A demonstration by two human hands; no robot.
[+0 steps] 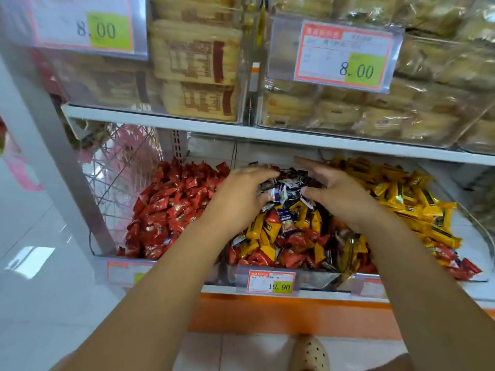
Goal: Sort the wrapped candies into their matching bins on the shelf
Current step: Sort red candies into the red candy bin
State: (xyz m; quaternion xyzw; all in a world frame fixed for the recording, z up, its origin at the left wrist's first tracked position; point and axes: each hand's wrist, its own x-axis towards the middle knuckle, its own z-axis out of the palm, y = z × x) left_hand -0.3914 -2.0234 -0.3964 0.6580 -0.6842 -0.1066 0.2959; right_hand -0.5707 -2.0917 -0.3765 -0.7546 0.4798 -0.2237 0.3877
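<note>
Three clear bins sit on the lower shelf. The left bin [112, 261] holds red wrapped candies [171, 207]. The right bin [471, 236] holds yellow wrapped candies [407, 194], with a few red ones at its front. The middle bin [316, 277] holds a mix of dark blue-and-white candies [284, 194], yellow ones and red ones. My left hand [241, 194] and my right hand [334, 194] cup a heap of the dark blue-and-white candies between them at the back of the middle bin, fingers curved around the heap.
The upper shelf [241, 131] carries clear boxes of packaged pastries with 8.00 price tags [348, 56]. A 19.90 price tag [270, 281] hangs on the middle bin's front. A grey shelf post [53, 145] stands at the left. Below is tiled floor and my shoe [310, 354].
</note>
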